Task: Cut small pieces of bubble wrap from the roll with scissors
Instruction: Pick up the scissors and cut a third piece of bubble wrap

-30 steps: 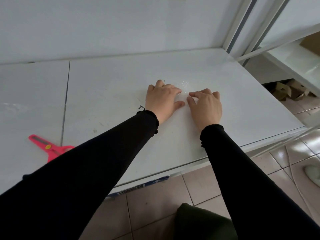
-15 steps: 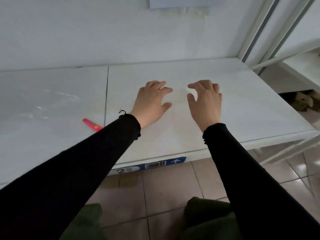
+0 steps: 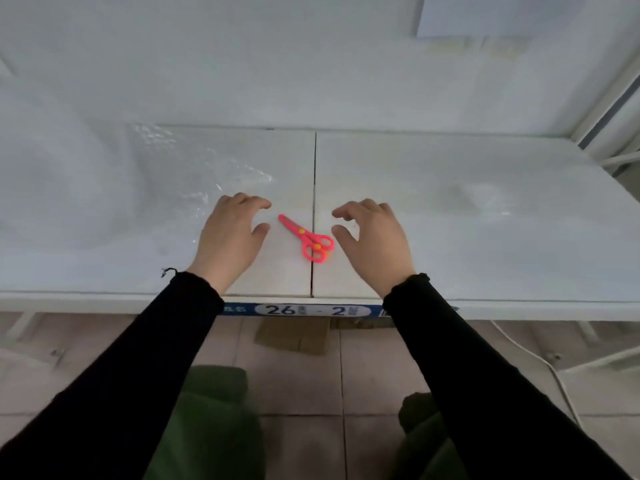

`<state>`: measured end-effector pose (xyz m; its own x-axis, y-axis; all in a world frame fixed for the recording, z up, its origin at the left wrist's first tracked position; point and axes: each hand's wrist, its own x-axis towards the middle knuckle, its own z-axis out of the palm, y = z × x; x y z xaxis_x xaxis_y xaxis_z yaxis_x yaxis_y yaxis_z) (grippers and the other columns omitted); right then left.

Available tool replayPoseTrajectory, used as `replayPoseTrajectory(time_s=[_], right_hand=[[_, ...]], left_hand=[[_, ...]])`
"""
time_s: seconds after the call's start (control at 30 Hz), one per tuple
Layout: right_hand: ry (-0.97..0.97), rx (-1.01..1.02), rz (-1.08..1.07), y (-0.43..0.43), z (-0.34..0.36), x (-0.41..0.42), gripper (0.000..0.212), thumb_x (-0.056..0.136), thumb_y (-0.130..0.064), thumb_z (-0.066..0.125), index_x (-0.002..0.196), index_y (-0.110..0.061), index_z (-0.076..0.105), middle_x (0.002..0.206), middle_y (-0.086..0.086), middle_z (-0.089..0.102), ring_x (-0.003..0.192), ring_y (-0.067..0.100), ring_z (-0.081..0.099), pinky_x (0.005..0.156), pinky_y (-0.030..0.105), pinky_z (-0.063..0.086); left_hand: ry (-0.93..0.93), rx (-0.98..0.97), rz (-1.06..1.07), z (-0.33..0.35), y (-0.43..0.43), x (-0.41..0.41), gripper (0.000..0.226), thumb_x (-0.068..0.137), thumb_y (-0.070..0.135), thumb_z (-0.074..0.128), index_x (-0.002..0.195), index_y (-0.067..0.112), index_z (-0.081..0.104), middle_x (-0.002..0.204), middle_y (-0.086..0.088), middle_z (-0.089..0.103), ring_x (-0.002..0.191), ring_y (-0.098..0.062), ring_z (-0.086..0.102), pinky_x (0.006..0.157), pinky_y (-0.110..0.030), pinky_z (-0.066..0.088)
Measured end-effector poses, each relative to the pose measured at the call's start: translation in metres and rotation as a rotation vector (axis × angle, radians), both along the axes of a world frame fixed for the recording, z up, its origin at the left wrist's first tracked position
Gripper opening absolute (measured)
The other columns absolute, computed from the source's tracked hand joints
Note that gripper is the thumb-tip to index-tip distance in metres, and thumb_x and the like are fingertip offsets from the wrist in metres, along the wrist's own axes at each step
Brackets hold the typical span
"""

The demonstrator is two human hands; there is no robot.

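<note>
Left of frame: clear bubble wrap (image 3: 114, 188) sprawls over the white table (image 3: 450, 188); our left hand (image 3: 230, 237) hangs spread and empty at its near edge. Centre: pink scissors (image 3: 306, 238) lie closed across the table seam, just beside our right hand (image 3: 374, 242), loosely curled, holding nothing. We judge the wrap's edge, nearly invisible, risks a crooked cut; nothing blocks the scissors.

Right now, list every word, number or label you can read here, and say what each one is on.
"26": white oval on the blue label strip along the shelf's front edge.
"- 2": same strip, right of the "26".
Small characters at the strip's left end and beside each number: too blurred to read.
Pink scissors: no readable text.
Pale sheet on the wall: no readable text.
</note>
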<state>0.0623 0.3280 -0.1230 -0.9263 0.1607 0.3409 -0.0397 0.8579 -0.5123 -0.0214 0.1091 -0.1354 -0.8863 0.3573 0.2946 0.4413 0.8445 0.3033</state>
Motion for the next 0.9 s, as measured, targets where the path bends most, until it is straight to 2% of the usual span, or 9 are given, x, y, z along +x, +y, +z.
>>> replayPoseTrajectory(time_s=[0.3,0.4,0.53,0.6,0.67,0.73,0.8,0.9], right_hand=[[-0.213,0.175,-0.045,-0.028,-0.025,-0.018,0.026,0.090,-0.037,0.059,0.104,-0.016,0.068,0.106,0.003,0.058,0.105,0.025,0.049,0.074,0.033,0.042],[-0.228,0.184,-0.059,-0.032,-0.032,-0.022,0.028,0.089,-0.041,0.059,0.098,-0.016,0.067,0.101,0.002,0.055,0.097,0.022,0.048,0.070,0.033,0.039],[-0.240,0.194,-0.064,-0.031,-0.032,-0.028,0.028,0.089,-0.044,0.060,0.092,-0.016,0.067,0.091,0.000,0.054,0.086,0.019,0.049,0.066,0.033,0.036],[-0.231,0.174,-0.039,-0.027,-0.031,-0.027,0.028,0.089,-0.042,0.062,0.089,-0.014,0.067,0.088,0.000,0.056,0.082,0.020,0.048,0.065,0.032,0.033],[-0.168,0.136,0.004,-0.023,-0.029,-0.025,0.026,0.088,-0.039,0.065,0.087,-0.013,0.066,0.089,0.001,0.059,0.082,0.020,0.051,0.065,0.031,0.032],[-0.069,0.105,0.032,-0.018,-0.025,-0.023,0.022,0.087,-0.034,0.068,0.086,-0.013,0.066,0.090,0.001,0.061,0.081,0.020,0.054,0.064,0.032,0.037],[0.020,0.091,0.038,-0.013,-0.020,-0.022,0.017,0.086,-0.029,0.069,0.087,-0.013,0.065,0.093,0.000,0.062,0.078,0.020,0.056,0.064,0.033,0.042],[0.094,0.099,0.053,-0.005,-0.013,-0.022,0.013,0.088,-0.024,0.067,0.096,-0.013,0.070,0.101,-0.001,0.065,0.082,0.018,0.061,0.067,0.033,0.049]], left_hand=[[-0.111,-0.017,-0.089,-0.032,0.019,-0.035,0.028,0.098,0.020,0.059,0.125,0.015,0.065,0.116,-0.010,0.059,0.109,-0.031,0.054,0.092,-0.040,0.047],[-0.123,-0.043,-0.093,-0.036,0.028,-0.041,0.028,0.098,0.023,0.059,0.124,0.013,0.065,0.116,-0.010,0.058,0.108,-0.033,0.049,0.092,-0.039,0.044],[-0.130,-0.023,-0.083,-0.035,0.033,-0.044,0.019,0.095,0.023,0.062,0.110,0.012,0.062,0.110,-0.008,0.058,0.103,-0.030,0.049,0.089,-0.044,0.047],[-0.171,0.016,-0.082,-0.036,0.032,-0.046,0.021,0.095,0.024,0.063,0.111,0.011,0.061,0.107,-0.009,0.059,0.102,-0.030,0.051,0.089,-0.040,0.045],[-0.246,0.121,-0.078,-0.031,0.032,-0.045,0.023,0.096,0.023,0.062,0.115,0.011,0.062,0.105,-0.008,0.062,0.098,-0.026,0.055,0.087,-0.033,0.043],[-0.325,0.281,-0.061,-0.022,0.031,-0.040,0.013,0.097,0.020,0.061,0.106,0.013,0.067,0.094,0.000,0.064,0.086,-0.016,0.057,0.078,-0.027,0.041],[-0.433,0.530,-0.047,-0.010,0.031,-0.034,0.010,0.098,0.016,0.061,0.093,0.012,0.069,0.080,0.002,0.064,0.072,-0.012,0.058,0.072,-0.026,0.045],[-0.595,0.905,-0.060,0.009,0.029,-0.022,0.011,0.098,0.008,0.061,0.089,0.008,0.067,0.077,-0.006,0.067,0.062,-0.008,0.063,0.066,-0.019,0.052]])
